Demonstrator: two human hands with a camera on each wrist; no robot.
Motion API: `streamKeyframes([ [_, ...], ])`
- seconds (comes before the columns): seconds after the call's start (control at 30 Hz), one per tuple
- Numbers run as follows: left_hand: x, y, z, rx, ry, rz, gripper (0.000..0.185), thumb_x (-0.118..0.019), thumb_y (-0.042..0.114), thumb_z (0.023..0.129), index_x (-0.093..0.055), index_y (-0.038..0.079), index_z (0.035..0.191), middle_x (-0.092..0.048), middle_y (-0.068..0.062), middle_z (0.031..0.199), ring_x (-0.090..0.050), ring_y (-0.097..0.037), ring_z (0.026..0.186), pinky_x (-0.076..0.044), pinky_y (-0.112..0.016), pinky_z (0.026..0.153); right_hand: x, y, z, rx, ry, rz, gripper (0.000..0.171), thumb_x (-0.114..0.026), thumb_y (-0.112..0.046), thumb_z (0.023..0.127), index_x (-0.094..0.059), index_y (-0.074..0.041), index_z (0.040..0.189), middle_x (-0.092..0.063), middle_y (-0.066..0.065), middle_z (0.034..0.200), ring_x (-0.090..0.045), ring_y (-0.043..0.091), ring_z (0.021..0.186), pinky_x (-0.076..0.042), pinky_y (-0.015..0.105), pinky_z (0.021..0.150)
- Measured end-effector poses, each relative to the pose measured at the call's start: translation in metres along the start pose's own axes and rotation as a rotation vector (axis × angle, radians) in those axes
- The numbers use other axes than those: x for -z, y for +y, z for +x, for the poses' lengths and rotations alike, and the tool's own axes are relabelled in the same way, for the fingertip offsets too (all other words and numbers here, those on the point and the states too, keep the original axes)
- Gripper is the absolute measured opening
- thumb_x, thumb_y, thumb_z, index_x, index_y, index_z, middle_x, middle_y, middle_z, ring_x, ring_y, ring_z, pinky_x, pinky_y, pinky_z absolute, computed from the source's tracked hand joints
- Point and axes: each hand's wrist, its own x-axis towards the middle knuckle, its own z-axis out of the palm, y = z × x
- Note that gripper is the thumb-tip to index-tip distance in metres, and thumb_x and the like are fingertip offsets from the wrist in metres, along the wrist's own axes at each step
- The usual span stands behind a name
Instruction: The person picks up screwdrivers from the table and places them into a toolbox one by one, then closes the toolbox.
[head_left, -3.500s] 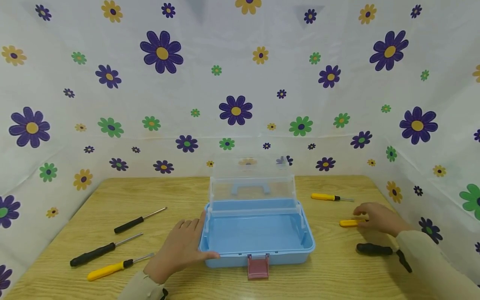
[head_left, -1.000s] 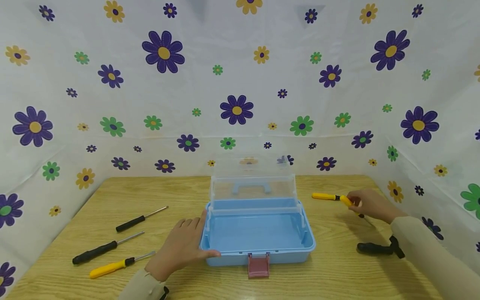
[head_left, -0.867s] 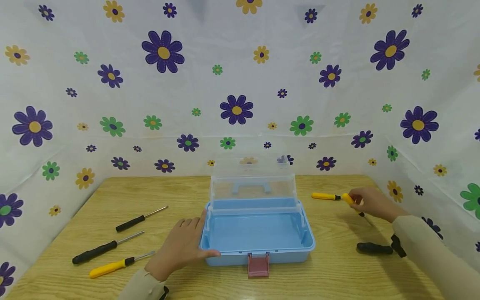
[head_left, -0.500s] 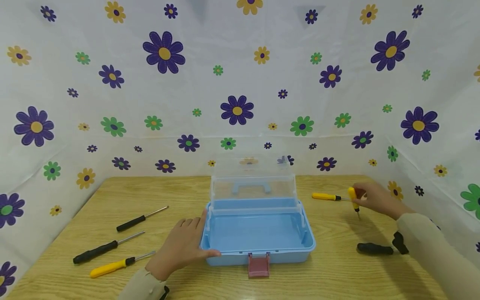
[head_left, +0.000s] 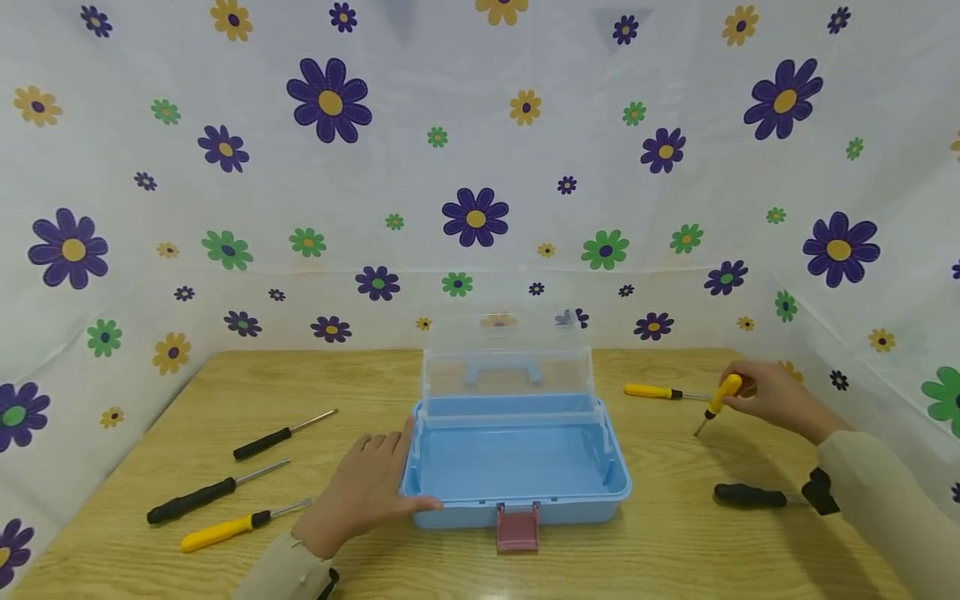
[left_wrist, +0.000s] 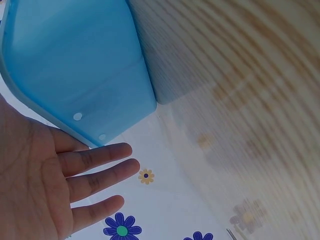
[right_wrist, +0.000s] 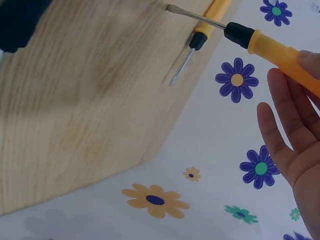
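On the tabletop (head_left: 360,375) to my far left lay three screwdrivers, two black (head_left: 281,434) (head_left: 202,493) and one yellow (head_left: 238,526), untouched. My left hand (head_left: 365,493) rested flat against the left wall of the blue box (head_left: 516,458), fingers straight, grasping nothing; its clear lid (head_left: 506,354) stood open. Right of the box a second yellow screwdriver (head_left: 660,392) lay flat, with a black one (head_left: 752,495) nearer me. My right hand (head_left: 776,398) pinched the yellow driver (head_left: 717,401) by its handle. A moment before that driver had lain flat under my fingers; now it was lifted and tipped, blade down toward the wood, so I judged the pick-up done and the carry to the box still ahead. My thumb's hold on the handle was cut off in the right wrist view, and whether the tip touched the tabletop I could not tell.
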Motion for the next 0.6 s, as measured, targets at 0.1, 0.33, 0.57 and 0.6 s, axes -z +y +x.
streamKeyframes([
  [0.1, 0.001, 0.000, 0.000, 0.003, -0.007, -0.014, 0.119, -0.050, 0.082, 0.068, -0.027, -0.006, 0.145, -0.058, -0.021, 0.126, -0.058, -0.037, 0.111, -0.043, -0.052, 0.097, 0.001, 0.007, -0.007, -0.008, 0.008, -0.012, 0.014, -0.072, -0.001, 0.077, -0.060, -0.002, 0.084, -0.063, 0.005, 0.080, -0.053, 0.005, 0.068, -0.050, 0.021, 0.061],
  [0.33, 0.002, 0.000, -0.001, 0.012, -0.007, -0.019, 0.119, -0.050, 0.082, 0.068, -0.027, -0.006, 0.145, -0.057, -0.021, 0.127, -0.057, -0.037, 0.112, -0.043, -0.052, 0.097, -0.006, 0.020, -0.018, -0.031, -0.086, -0.052, 0.014, -0.073, -0.004, 0.075, -0.061, -0.006, 0.081, -0.064, 0.000, 0.079, -0.053, 0.001, 0.068, -0.048, 0.022, 0.061],
  [0.57, 0.002, 0.001, -0.002, 0.004, 0.002, -0.013, 0.118, -0.049, 0.083, 0.069, -0.028, -0.006, 0.145, -0.058, -0.020, 0.125, -0.058, -0.036, 0.110, -0.043, -0.051, 0.096, -0.021, 0.029, -0.020, -0.031, -0.154, -0.103, 0.008, -0.072, -0.002, 0.075, -0.069, -0.001, 0.083, -0.066, 0.004, 0.078, -0.055, 0.009, 0.068, -0.048, 0.026, 0.059],
  [0.6, 0.003, 0.001, -0.002, 0.002, 0.004, -0.016, 0.118, -0.049, 0.082, 0.069, -0.028, -0.006, 0.144, -0.058, -0.020, 0.125, -0.058, -0.036, 0.110, -0.043, -0.051, 0.096, -0.022, 0.029, -0.021, -0.034, -0.156, -0.106, 0.007, -0.071, -0.002, 0.075, -0.069, 0.000, 0.082, -0.066, 0.004, 0.077, -0.054, 0.010, 0.067, -0.047, 0.026, 0.059],
])
